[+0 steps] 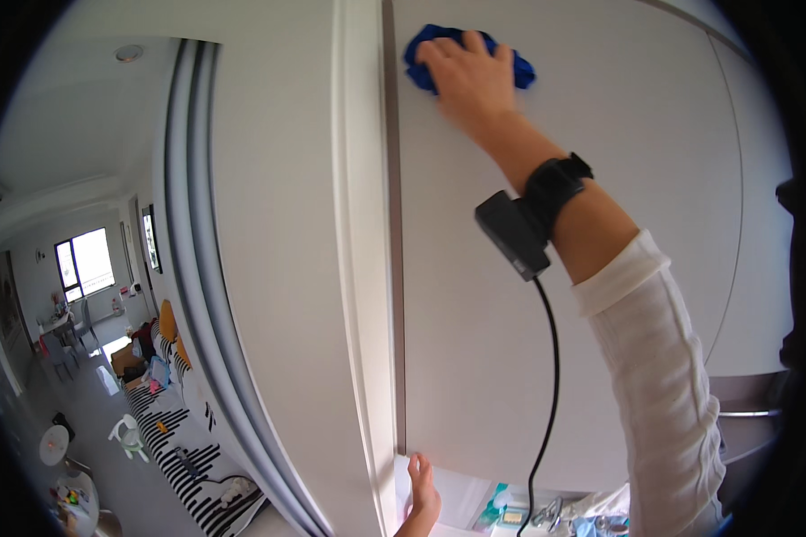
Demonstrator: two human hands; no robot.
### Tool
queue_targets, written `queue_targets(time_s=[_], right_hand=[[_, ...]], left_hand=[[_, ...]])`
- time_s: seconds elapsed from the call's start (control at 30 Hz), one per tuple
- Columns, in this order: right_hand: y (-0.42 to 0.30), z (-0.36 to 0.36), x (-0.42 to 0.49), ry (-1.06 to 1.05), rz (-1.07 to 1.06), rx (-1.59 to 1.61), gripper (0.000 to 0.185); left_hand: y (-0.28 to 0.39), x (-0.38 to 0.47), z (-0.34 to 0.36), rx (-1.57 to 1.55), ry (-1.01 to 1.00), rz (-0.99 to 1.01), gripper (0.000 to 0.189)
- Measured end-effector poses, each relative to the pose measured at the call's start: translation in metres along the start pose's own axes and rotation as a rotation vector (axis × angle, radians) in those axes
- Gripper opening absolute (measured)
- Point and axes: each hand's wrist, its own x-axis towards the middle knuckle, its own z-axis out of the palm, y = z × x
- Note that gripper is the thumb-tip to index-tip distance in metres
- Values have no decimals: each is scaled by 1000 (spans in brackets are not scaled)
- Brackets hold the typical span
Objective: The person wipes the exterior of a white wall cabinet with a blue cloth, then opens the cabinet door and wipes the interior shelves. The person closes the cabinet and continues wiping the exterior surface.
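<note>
My right hand point(473, 77) presses a crumpled blue cloth point(426, 50) flat against the upper left of a pale cabinet door point(483, 376). Its fingers are spread and bent over the cloth. A black strap and a small black box point(514, 235) sit on that wrist, with a black cable point(555, 362) hanging from the box. Low in the picture, my left hand point(424, 486) is raised beside the door's bottom left corner. Whether its fingertips touch the door's lower edge or the wall is unclear.
A white door frame point(359, 268) and grey sliding-door rails point(201, 201) stand left of the cabinet. Below it are a metal faucet point(547, 513) and toiletries. Through the opening show a striped sofa point(174, 463), a child's chair point(129, 436) and a round table point(54, 445).
</note>
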Motion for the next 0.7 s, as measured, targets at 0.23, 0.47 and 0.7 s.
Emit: queue_targets(time_s=[0.23, 0.47, 0.7], right_hand=[[-54, -7, -45, -229, -211, 106, 37], [-70, -29, -89, -250, -247, 103, 30], [-113, -73, -233, -281, -382, 309, 22]], left_hand=[[11, -4, 12, 15, 23, 20, 65], [14, -4, 9, 50, 40, -9, 65], [16, -6, 5, 173, 32, -7, 77]])
